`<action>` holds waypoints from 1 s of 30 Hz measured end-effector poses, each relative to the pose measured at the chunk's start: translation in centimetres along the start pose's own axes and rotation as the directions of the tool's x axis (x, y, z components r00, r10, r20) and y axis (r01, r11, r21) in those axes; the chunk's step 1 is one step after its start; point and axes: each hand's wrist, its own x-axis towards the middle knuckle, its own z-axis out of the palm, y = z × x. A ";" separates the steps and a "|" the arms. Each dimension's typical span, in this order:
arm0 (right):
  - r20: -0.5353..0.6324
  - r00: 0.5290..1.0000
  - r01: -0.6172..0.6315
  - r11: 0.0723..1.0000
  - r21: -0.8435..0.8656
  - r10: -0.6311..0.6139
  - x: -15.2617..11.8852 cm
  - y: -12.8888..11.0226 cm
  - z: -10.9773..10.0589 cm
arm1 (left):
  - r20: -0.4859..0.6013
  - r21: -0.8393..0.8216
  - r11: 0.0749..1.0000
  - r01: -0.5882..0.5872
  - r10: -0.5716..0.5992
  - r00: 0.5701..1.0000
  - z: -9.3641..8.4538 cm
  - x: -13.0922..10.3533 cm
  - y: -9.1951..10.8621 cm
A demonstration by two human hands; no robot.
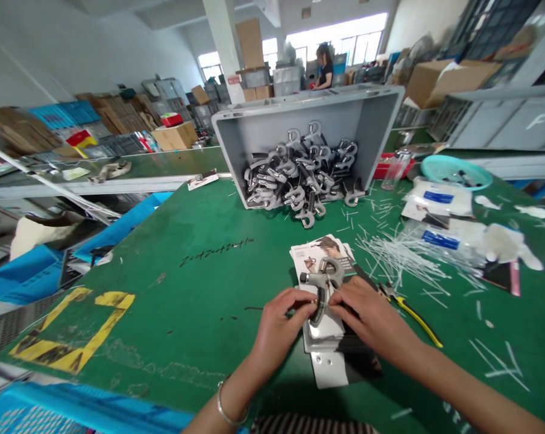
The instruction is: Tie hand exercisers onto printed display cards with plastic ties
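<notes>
A grey hand grip (333,271) with a black-padded handle lies over a stack of printed cards (302,256). My left hand (284,316) pinches its handle from the left, thumb and fingers closed at the black pad. From the right, my right hand (357,304) has its fingers pressed together close to the same handle; what lies between those fingertips is too small to make out. Beneath the hands, the cards' white lower end (329,369) shows near the table's front edge.
A tipped grey crate (372,135) holds many hand grips (295,175) behind the cards. Yellow-handled pliers (419,322), white strips (399,256), plastic bags (444,199), a white glove (503,241) and a turquoise basin (456,172) are at right. A person (325,66) stands far back.
</notes>
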 end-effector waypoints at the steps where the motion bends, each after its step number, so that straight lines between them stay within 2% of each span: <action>1: 0.020 1.000 0.020 0.999 -0.025 -0.019 0.0 0.0 -0.2 | 0.005 -0.010 1.000 0.014 -0.014 1.000 0.0 0.1 0.1; 6: 0.063 0.997 0.045 0.995 -0.087 -0.039 0.1 0.1 -0.4 | 0.064 0.011 1.000 -0.023 0.022 0.998 -0.3 0.7 0.8; 12: 0.024 0.998 0.064 0.995 -0.078 -0.062 0.2 -0.2 -0.3 | 0.124 0.081 0.991 -0.102 0.092 0.988 -0.4 1.0 1.0; 17: 0.022 0.995 0.099 0.993 -0.071 -0.098 0.4 -0.4 -0.2 | 0.198 0.214 0.958 -0.191 0.149 0.969 -0.7 1.0 1.4; 23: -0.013 0.997 0.072 0.997 -0.007 -0.072 0.5 -0.4 0.1 | 0.262 0.184 0.980 -0.077 0.026 0.965 -1.7 1.7 1.9; 25: 0.002 0.999 0.042 0.999 0.001 -0.042 0.5 -0.5 0.1 | 0.296 0.268 0.952 -0.150 0.066 0.953 -1.8 1.9 2.3; 28: 0.003 1.000 0.016 1.000 0.009 -0.016 0.7 -0.8 0.2 | 0.371 0.464 0.828 -0.313 0.139 0.918 -1.7 2.0 3.3; 30: -0.012 0.999 0.052 0.998 0.021 -0.051 0.8 -1.0 0.3 | 0.416 0.530 0.757 -0.384 0.163 0.895 -1.9 1.9 3.8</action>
